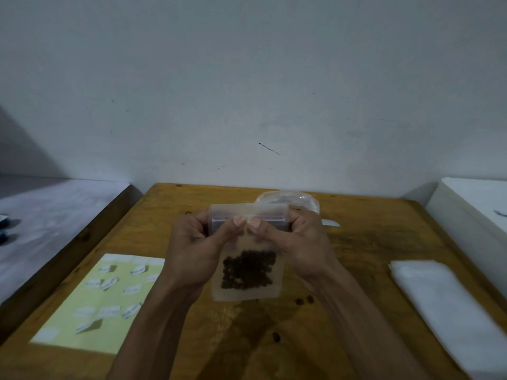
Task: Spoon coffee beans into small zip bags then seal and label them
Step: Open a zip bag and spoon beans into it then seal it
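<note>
A small clear zip bag [247, 293] hangs upright above the wooden table [370, 242], with dark coffee beans [248, 270] piled in its lower half. My left hand [196, 250] and my right hand [299, 242] both pinch the bag's top strip, thumbs meeting at the middle. Behind my hands stands a clear plastic container [247, 211], partly hidden by my fingers. A yellow-green sheet [96, 325] with several white labels lies at the front left.
A stack of empty clear bags [444, 305] lies at the right. A crumpled clear plastic bag [290, 200] sits behind the container. Loose beans [304, 299] lie on the table under my right wrist. A white box [472, 207] stands at the far right.
</note>
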A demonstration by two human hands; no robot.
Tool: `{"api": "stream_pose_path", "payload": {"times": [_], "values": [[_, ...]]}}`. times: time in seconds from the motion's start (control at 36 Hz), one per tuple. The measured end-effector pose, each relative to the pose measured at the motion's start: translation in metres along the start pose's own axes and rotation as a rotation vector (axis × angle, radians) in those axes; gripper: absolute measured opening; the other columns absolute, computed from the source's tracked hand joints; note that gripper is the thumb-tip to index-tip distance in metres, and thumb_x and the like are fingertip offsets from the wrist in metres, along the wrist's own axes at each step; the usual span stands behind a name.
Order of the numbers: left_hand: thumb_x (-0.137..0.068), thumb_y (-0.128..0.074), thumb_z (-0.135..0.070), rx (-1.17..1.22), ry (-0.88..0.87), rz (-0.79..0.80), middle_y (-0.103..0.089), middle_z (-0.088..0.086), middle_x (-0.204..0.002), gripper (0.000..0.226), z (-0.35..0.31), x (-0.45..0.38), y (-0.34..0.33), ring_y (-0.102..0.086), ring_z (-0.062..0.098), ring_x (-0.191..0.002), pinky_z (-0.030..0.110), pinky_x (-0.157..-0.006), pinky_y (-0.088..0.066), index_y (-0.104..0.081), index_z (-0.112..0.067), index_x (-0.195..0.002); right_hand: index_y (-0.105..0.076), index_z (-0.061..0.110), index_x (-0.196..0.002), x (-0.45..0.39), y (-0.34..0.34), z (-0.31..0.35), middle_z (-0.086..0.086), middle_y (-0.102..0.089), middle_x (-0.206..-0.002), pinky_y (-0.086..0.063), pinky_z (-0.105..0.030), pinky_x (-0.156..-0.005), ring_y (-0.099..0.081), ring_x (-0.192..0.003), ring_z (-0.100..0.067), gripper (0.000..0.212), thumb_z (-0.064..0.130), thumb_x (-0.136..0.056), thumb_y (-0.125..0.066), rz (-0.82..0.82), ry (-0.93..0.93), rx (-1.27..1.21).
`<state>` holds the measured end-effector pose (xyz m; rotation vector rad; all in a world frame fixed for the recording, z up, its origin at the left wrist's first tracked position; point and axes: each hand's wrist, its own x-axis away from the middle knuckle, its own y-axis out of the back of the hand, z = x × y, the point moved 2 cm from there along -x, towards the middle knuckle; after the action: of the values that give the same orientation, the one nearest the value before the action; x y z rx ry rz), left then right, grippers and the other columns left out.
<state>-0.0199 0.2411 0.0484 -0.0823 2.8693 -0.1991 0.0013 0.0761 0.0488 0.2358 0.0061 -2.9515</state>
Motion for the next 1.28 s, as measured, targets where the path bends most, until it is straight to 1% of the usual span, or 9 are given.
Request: {"api": "stream_pose_path", "payload": {"times": [0.11,0.25,0.47,0.67,0.78,0.89,1.06,1.17,1.28], "values": [[-0.067,-0.074,-0.032,-0.034,0.007,0.000,-0.075,0.014,-0.082,0.034,-0.004,0.000,0.001,-0.072,0.025,-0.073,0.030,-0.059,-0.058,-0.074,-0.004,-0.086,-0.079,0.007,-0.091,0.003,0.003,0.000,-0.008,-0.078,-0.089,-0.061,-0.052,-0.082,-0.075,-0.087,-0.026,0.029,0.031,-0.074,-0.077,-0.024,-0.019,-0.045],[-0.075,-0.070,-0.027,0.013,0.065,-0.005,-0.070,0.011,-0.076,0.026,-0.002,0.004,0.008,-0.066,0.020,-0.070,0.029,-0.058,-0.054,-0.071,-0.001,-0.074,-0.080,0.009,-0.091,0.004,0.006,-0.005,-0.009,-0.078,-0.091,-0.059,-0.054,-0.086,-0.075,-0.090,-0.027,0.022,0.027,-0.077,-0.077,-0.033,-0.109,-0.097],[-0.073,-0.070,-0.019,-0.016,0.238,-0.079,-0.067,0.020,-0.070,0.023,0.007,0.032,0.021,-0.061,0.025,-0.061,0.028,-0.052,-0.052,-0.073,0.004,-0.071,-0.079,0.005,-0.091,0.037,-0.010,-0.026,-0.010,-0.078,-0.088,-0.055,-0.029,-0.060,-0.073,-0.076,-0.019,0.020,0.022,-0.092,-0.068,-0.009,-0.297,-0.178],[-0.088,-0.069,-0.008,-0.195,0.481,-0.071,-0.068,0.028,-0.069,0.024,0.045,0.064,0.047,-0.062,0.028,-0.059,0.031,-0.057,-0.049,-0.072,0.006,-0.069,-0.075,0.008,-0.100,0.078,-0.034,-0.073,-0.010,-0.078,-0.095,-0.060,-0.046,-0.087,-0.075,-0.091,-0.024,0.018,0.018,-0.097,-0.060,0.033,-0.514,-0.185],[-0.089,-0.071,-0.015,-0.324,0.538,-0.104,-0.067,0.024,-0.064,0.029,0.058,0.067,0.051,-0.058,0.026,-0.051,0.032,-0.053,-0.047,-0.070,0.006,-0.069,-0.075,0.012,-0.100,0.072,-0.034,-0.079,-0.005,-0.078,-0.092,-0.062,-0.042,-0.081,-0.075,-0.087,-0.020,0.018,0.019,-0.099,-0.059,0.025,-0.436,-0.024],[-0.089,-0.072,-0.025,-0.531,0.511,-0.129,-0.074,0.013,-0.069,0.027,0.057,0.054,0.049,-0.073,0.028,-0.067,0.043,-0.071,-0.059,-0.075,-0.004,-0.074,-0.073,0.017,-0.101,0.056,-0.031,-0.082,-0.002,-0.077,-0.092,-0.064,-0.039,-0.073,-0.075,-0.081,-0.012,0.013,0.023,-0.098,-0.061,-0.010,-0.359,0.194],[-0.086,-0.072,-0.041,-0.859,0.422,-0.129,-0.071,0.004,-0.062,0.036,0.065,0.027,0.048,-0.070,0.017,-0.064,0.041,-0.068,-0.060,-0.073,-0.010,-0.068,-0.061,0.029,-0.092,0.034,-0.030,-0.079,0.013,-0.063,-0.083,-0.049,-0.010,-0.054,-0.061,-0.074,0.003,0.005,0.028,-0.096,-0.064,-0.071,-0.161,0.628],[-0.086,-0.072,-0.039,-0.942,0.387,-0.135,-0.071,0.006,-0.065,0.033,0.070,0.015,0.044,-0.067,0.018,-0.065,0.041,-0.068,-0.058,-0.072,-0.009,-0.071,-0.066,0.018,-0.091,0.023,-0.027,-0.082,0.005,-0.067,-0.085,-0.057,-0.022,-0.069,-0.063,-0.080,-0.006,0.008,0.026,-0.093,-0.067,-0.073,-0.075,0.728],[-0.086,-0.070,-0.031,-1.046,0.336,-0.148,-0.067,0.008,-0.066,0.027,0.074,0.009,0.040,-0.064,0.021,-0.066,0.042,-0.066,-0.056,-0.068,-0.008,-0.073,-0.066,0.020,-0.090,0.016,-0.025,-0.084,0.006,-0.066,-0.086,-0.053,-0.020,-0.067,-0.061,-0.080,-0.005,0.007,0.025,-0.093,-0.067,-0.082,-0.057,0.758]]}}
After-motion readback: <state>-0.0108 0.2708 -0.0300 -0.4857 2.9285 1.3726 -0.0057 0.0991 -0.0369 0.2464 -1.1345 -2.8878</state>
